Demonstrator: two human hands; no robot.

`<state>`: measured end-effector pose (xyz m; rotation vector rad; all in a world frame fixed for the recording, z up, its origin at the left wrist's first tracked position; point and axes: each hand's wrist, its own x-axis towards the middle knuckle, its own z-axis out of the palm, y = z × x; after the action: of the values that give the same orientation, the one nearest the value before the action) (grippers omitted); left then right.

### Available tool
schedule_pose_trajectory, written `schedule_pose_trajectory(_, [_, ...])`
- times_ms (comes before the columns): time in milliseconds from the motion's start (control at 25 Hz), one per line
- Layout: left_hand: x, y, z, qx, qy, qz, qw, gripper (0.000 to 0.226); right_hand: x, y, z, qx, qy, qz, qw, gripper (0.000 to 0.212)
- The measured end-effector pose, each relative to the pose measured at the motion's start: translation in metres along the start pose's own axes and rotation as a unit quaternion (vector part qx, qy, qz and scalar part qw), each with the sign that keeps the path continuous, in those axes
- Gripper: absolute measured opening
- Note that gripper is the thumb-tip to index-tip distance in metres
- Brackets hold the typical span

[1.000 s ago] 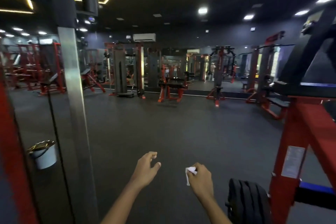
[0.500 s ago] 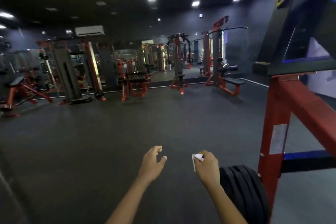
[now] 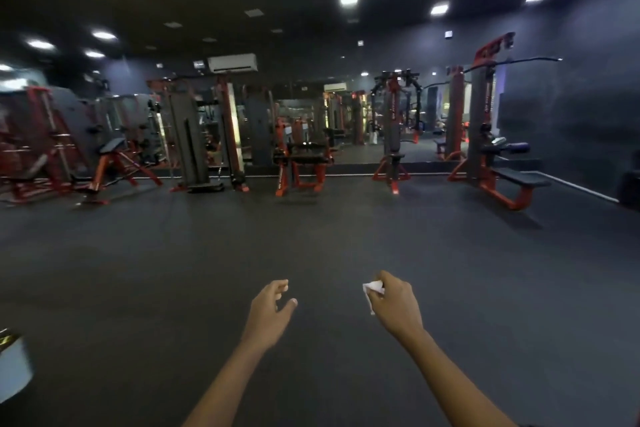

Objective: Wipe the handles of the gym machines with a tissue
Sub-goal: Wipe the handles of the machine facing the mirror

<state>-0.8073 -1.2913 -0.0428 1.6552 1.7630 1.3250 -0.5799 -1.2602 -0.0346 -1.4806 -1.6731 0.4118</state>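
My right hand [image 3: 394, 305] is closed around a crumpled white tissue [image 3: 373, 289], held out low over the dark floor. My left hand [image 3: 272, 310] hangs beside it, empty, with the fingers loosely curled and apart. Red and black gym machines line the far side of the room: a lat pulldown machine [image 3: 483, 121] with a long bar [image 3: 516, 62] at the right, a narrow tower machine [image 3: 393, 135] in the middle, a red seated machine [image 3: 301, 156] left of it. None of them is within reach of either hand.
A wide stretch of dark rubber floor [image 3: 311, 236] lies between me and the machines. A white bucket [image 3: 12, 366] shows at the lower left edge. Mirrors cover the back wall. More red benches [image 3: 104, 163] stand at the far left.
The view has swung away from the red frame and weight plates at my right; they are out of sight. Both hands keep the same pose, the tissue still in the right one.
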Motion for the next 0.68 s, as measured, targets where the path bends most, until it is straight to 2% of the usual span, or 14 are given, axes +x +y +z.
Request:
schedule_pose_trajectory(200, [0.059, -0.031, -0.023, 0.002, 0.079, -0.054, 0.995, 0.038, 0.098, -0.03, 0.04, 0.013, -0.057, -0.059, 0.997, 0.029])
schedule_pose_trajectory(360, [0.075, -0.075, -0.061, 0.05, 0.118, -0.121, 0.984, 0.04, 0.137, -0.059, 0.108, 0.059, -0.13, -0.085, 0.986, 0.009])
schedule_pose_trajectory(440, [0.089, -0.1, -0.09, 0.069, 0.146, -0.15, 0.975, 0.04, 0.155, -0.082, 0.153, 0.072, -0.165, -0.116, 0.977, 0.008])
schedule_pose_trajectory(600, [0.123, -0.154, -0.147, 0.08, 0.199, -0.179, 0.96, 0.039, 0.187, -0.14, 0.241, 0.096, -0.203, -0.179, 0.958, 0.029])
schedule_pose_trajectory(680, [0.153, -0.179, -0.181, 0.083, 0.233, -0.185, 0.951, 0.04, 0.207, -0.17, 0.294, 0.101, -0.218, -0.201, 0.95, 0.032])
